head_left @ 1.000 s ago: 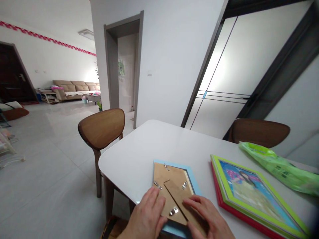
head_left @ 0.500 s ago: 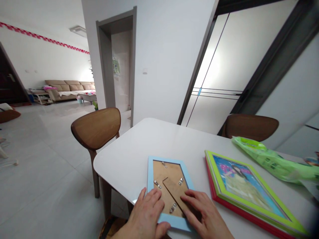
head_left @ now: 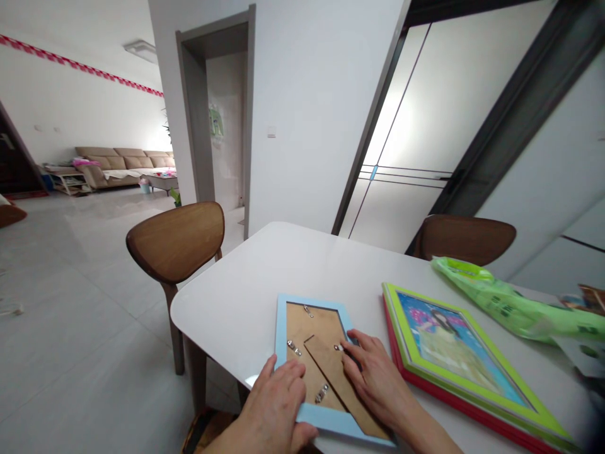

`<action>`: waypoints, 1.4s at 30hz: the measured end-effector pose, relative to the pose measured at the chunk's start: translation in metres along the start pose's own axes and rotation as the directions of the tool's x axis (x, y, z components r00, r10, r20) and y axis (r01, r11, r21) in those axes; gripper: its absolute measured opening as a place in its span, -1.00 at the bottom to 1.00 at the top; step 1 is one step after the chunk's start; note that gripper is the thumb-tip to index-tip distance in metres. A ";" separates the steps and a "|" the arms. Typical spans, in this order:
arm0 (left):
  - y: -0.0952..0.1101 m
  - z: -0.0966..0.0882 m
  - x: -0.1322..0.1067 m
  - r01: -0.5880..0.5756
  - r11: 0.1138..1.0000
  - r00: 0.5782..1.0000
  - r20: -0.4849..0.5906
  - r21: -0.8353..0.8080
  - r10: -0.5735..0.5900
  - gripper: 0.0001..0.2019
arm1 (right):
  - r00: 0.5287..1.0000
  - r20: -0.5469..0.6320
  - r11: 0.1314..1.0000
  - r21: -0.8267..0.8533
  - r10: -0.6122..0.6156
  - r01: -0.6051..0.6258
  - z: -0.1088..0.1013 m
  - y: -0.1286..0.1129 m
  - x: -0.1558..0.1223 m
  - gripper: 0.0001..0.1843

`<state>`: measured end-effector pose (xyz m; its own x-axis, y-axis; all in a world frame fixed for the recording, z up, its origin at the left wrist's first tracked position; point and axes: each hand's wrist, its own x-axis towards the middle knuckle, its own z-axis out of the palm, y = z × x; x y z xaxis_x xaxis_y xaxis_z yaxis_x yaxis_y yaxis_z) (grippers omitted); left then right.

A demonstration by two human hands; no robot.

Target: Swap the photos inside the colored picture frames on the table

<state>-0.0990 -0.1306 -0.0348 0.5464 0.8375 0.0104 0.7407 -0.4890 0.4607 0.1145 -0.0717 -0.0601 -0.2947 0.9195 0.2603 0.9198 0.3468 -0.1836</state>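
Pale-blue frame (head_left: pixel 280 328), brown backing (head_left: pixel 322 325), silver clips (head_left: pixel 321 394).

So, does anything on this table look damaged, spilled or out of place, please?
Nothing clearly stands out. The blue frame lies back side up with its brown backing board inside, and the green frame rests on a red item. I see no spill or breakage; only the green plastic bag lies crumpled.

A beige sofa (head_left: pixel 127 161) lines the white wall (head_left: pixel 118 116) at upper left, below a red border (head_left: pixel 85 67). Pale, glossy floor (head_left: pixel 85 302) fills the lower left. A grey doorframe (head_left: pixel 193 120) stands left of upper centre; a bright door panel (head_left: pixel 425 113) glows upper right.
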 end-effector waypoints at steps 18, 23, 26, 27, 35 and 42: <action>-0.020 0.003 -0.001 -0.072 0.997 0.996 -0.058 -0.026 0.070 -0.70 | 0.919 0.062 0.915 0.139 -0.389 0.378 -0.012 -0.037 -0.039 -0.65; -0.020 0.002 -0.001 -0.087 0.994 0.993 -0.091 -0.069 0.081 -0.67 | 0.956 0.059 0.944 0.189 -0.286 0.271 -0.008 -0.054 -0.010 -0.62; -0.022 0.003 -0.002 -0.091 0.992 0.991 -0.108 -0.083 0.081 -0.68 | 0.970 0.089 0.966 0.153 -0.225 0.210 -0.001 -0.067 0.013 -0.65; -0.023 0.003 -0.002 -0.090 0.992 0.991 -0.110 -0.085 0.081 -0.70 | 0.970 0.103 0.969 0.137 -0.220 0.205 0.002 -0.070 0.019 -0.65; -0.028 0.004 -0.007 -0.091 0.992 0.991 -0.104 -0.089 0.082 -0.70 | 0.932 0.172 0.947 0.094 -0.318 0.306 -0.001 -0.079 0.025 -0.80; -0.025 0.003 -0.009 -0.092 0.989 0.991 -0.110 -0.119 0.079 -0.71 | 0.999 0.046 0.991 0.130 0.020 -0.026 0.008 -0.052 0.059 -0.72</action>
<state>-0.1218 -0.1264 -0.0489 0.5565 0.8182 0.1446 0.6356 -0.5313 0.5600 0.0472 -0.0339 -0.0424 -0.2875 0.9339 0.2127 0.8856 0.3438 -0.3123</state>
